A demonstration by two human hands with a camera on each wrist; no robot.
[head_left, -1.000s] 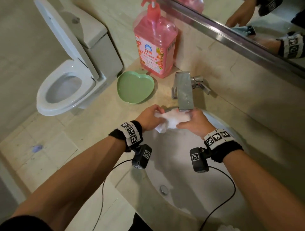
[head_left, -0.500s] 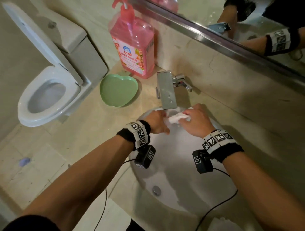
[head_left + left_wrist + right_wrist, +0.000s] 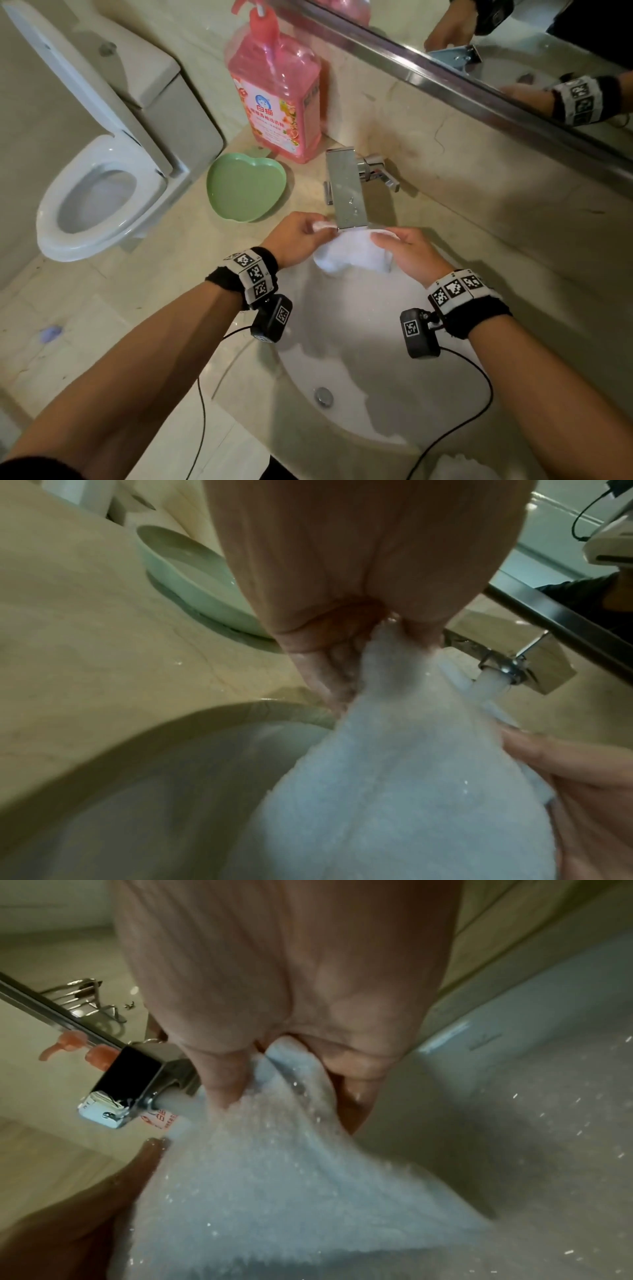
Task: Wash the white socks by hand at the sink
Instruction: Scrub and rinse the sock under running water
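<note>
Over sink point(image 3: 359, 394): white sock point(image 3: 352, 255) under running faucet point(image 3: 346, 192), stretched between left hand point(image 3: 294, 236) and right hand point(image 3: 407, 251), each pinching one end.

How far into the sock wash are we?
Done: tap running, sock wet. In hand: left hand and right hand hold it stretched under the stream over the sink. Left: wringing; another white cloth waits at the near rim. Soaping: can't tell.

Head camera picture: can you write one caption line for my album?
Both hands, left hand and right hand, stretch a wet white sock under the faucet above the sink.
</note>
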